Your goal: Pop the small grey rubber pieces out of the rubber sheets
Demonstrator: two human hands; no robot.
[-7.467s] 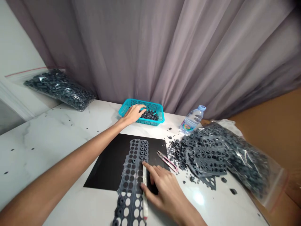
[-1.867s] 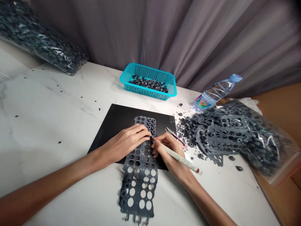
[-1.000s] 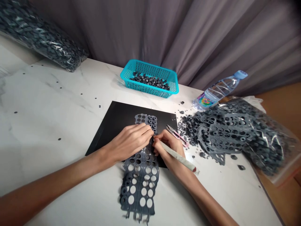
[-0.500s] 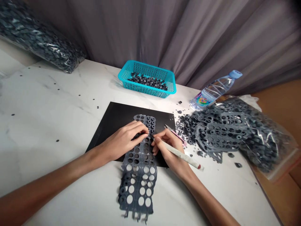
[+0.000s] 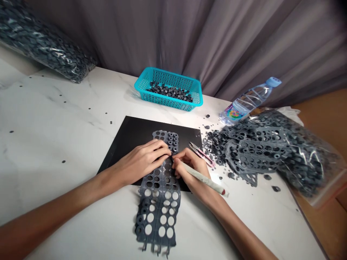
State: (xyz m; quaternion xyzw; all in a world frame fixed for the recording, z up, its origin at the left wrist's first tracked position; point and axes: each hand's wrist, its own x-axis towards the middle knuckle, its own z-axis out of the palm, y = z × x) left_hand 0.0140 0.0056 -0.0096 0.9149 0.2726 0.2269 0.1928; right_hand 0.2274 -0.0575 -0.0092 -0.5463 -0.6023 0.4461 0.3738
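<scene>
A dark grey perforated rubber sheet (image 5: 158, 187) runs lengthwise over a black mat (image 5: 135, 131), its near end hanging past the mat's edge. Rubber rings sit in the sheet at the far right and near left; many other holes are bare. My left hand (image 5: 143, 159) lies across the sheet, thumb and forefinger pinched on it near its middle. In my right hand (image 5: 191, 168) is a pale pen-like tool (image 5: 204, 178) with a red end, gripped like a pencil. Its tip meets the sheet beside my left fingertips, where fingers hide the exact contact.
Pink-handled thread snips (image 5: 202, 154) lie right of my right hand. Behind stands a turquoise basket (image 5: 168, 103) of rubber rings. To the right are a plastic bottle (image 5: 249, 101) and an open bag (image 5: 306, 162) spilling rubber pieces. Another full bag (image 5: 54, 50) lies back left.
My right hand and the tool have shifted slightly left, leaving more of the snips visible. My left hand keeps its pinch on the sheet. The view has moved a little.
</scene>
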